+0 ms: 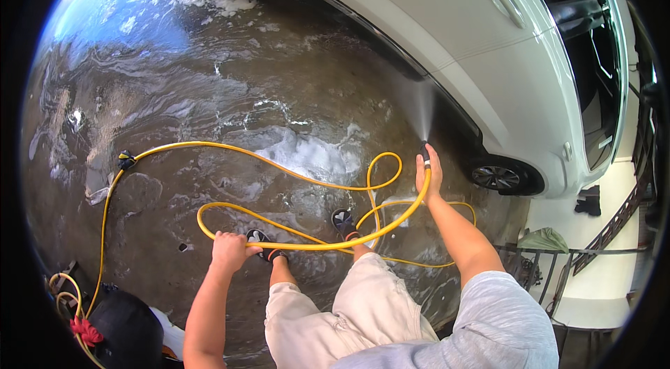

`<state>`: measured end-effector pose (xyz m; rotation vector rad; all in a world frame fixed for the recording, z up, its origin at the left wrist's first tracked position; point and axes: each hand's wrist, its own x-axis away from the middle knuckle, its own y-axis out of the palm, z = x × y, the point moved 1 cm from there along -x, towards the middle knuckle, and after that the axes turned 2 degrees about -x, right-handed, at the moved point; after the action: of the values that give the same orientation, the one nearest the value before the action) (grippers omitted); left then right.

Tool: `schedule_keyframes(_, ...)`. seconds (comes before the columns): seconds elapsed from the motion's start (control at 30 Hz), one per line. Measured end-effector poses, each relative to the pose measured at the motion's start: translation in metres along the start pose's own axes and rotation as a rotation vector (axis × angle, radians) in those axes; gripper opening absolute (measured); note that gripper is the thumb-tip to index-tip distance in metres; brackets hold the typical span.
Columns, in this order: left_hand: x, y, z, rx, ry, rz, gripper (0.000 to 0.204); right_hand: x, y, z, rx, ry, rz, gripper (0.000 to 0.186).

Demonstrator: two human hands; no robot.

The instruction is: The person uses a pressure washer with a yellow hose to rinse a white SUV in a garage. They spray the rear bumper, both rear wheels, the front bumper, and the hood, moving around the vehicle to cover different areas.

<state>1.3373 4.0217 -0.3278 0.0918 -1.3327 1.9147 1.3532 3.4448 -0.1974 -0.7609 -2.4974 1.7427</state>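
My right hand point(430, 173) grips the dark spray nozzle point(424, 151) on the end of the yellow hose point(335, 246), which sends a fan of water toward the lower side of a silver-white car point(502, 62). My left hand point(234, 249) is closed on a curved length of that hose, lower and farther left. Loose loops of hose lie on the wet concrete floor around my sandalled feet point(342, 222), and one run passes through a small dark fitting point(126, 159) at the left.
The car's wheels point(495, 177) show at top left and right. Foam patches point(300, 152) cover parts of the floor point(167, 208). At lower left sit a black rounded object point(122, 320) and a red valve handle point(86, 330). A railing point(607, 252) with a green cloth point(543, 239) stands at right.
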Motion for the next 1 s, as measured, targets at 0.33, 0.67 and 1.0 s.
schedule_keyframes(0.33, 0.017, 0.057, -0.029, 0.146, -0.298, 0.119, 0.057, -0.055, 0.113, -0.054, 0.056, -0.176, -0.047, 0.047)
schedule_keyframes(0.67, 0.023, 0.078, -0.066, 0.222, -0.536, 0.113, 0.060, -0.120, 0.235, -0.175, -0.103, -0.427, -0.079, 0.051)
schedule_keyframes(1.0, -0.029, 0.077, -0.075, 0.236, -0.621, 0.150, 0.053, -0.153, 0.296, -0.114, 0.146, -0.138, -0.180, 0.049)
